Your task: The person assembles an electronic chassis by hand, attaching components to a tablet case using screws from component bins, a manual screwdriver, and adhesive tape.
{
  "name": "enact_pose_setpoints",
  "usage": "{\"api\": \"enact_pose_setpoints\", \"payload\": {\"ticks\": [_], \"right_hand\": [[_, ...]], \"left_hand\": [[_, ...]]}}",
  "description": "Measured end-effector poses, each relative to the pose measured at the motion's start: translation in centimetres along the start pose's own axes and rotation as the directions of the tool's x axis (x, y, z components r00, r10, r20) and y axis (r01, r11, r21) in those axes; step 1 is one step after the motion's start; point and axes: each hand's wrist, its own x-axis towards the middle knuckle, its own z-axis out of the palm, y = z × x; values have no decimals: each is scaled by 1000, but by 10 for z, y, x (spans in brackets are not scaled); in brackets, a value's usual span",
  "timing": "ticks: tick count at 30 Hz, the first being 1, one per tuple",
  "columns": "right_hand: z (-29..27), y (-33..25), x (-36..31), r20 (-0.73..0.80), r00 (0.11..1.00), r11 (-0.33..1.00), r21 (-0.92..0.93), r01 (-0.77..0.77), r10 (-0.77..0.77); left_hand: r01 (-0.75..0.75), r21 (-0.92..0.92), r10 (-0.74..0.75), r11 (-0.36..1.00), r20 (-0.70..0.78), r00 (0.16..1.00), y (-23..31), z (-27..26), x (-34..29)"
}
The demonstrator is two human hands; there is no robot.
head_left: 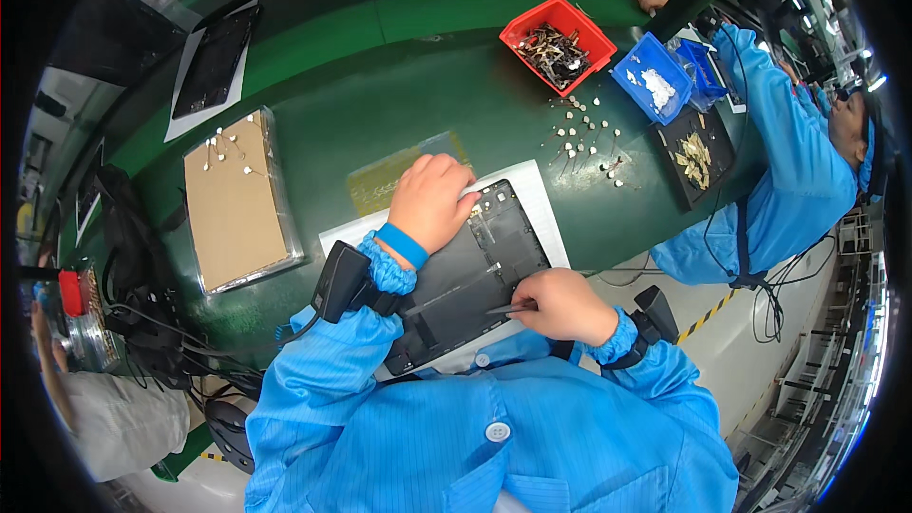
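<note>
A dark tablet housing (461, 271) lies at an angle on a white sheet (540, 192) in front of me. My left hand (432, 198) rests on its far left edge, fingers curled over the rim and thumb on the near side. Dark tweezers (514, 308) sit pinched between the fingers of my right hand (570, 306), with their tip low over the housing's lower right part. Whether the tip touches anything is too small to tell. Just beyond my left hand lies a yellowish translucent film (375, 183), partly hidden by it.
Small white round parts with wires (579, 133) lie scattered at right. Behind them stand a red bin (562, 43) of dark scraps, a blue bin (653, 79) and a black tray (695, 158). A wrapped cardboard stack (239, 214) is at left. A co-worker (788, 152) sits at right.
</note>
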Motion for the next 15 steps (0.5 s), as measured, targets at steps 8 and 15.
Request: {"api": "enact_pose_setpoints", "payload": {"ticks": [8,15], "right_hand": [[-13,-19,22,163,973,973,-190,-133,164],[-26,-9,25,49,999,997,76,-6,2]], "left_hand": [[14,-1,-14,1000,13,1000,1,-1,2],[33,41,-31,999,-40,999,14,-24,-5]]}}
